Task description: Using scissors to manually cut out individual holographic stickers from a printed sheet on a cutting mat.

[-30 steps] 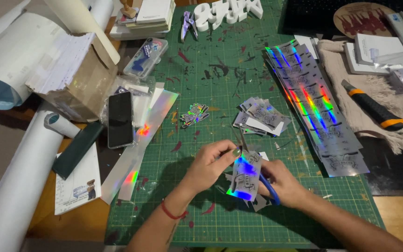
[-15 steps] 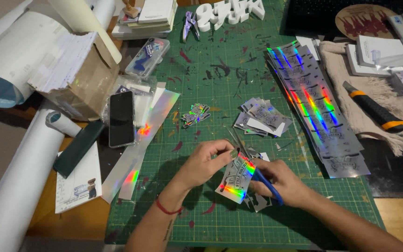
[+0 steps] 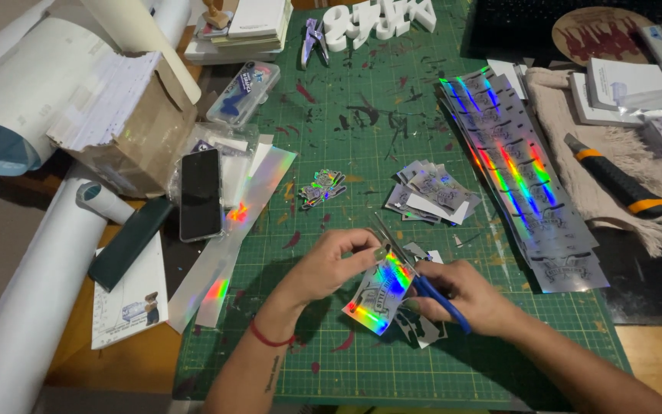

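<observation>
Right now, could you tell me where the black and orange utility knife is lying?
In the head view, the utility knife lies at the right on the beige fringed cloth, beside the holographic sheets.

Wooden counter [image 3: 116, 368] w/ big green cutting mat [image 3: 362, 130] on top; warm light from above, dark shadow at right edge.

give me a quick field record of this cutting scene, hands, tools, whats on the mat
left hand: pinches a holographic sticker piece by its top edge
right hand: grips blue-handled scissors, blades at the piece
surface: green cutting mat, stained
cut pile: small pieces beyond the hands
uncut strips: fanned holographic strips, right of the pile
knife: orange-and-black utility knife on a beige cloth, untouched
phone: dark, face up, at the mat's left edge
</observation>
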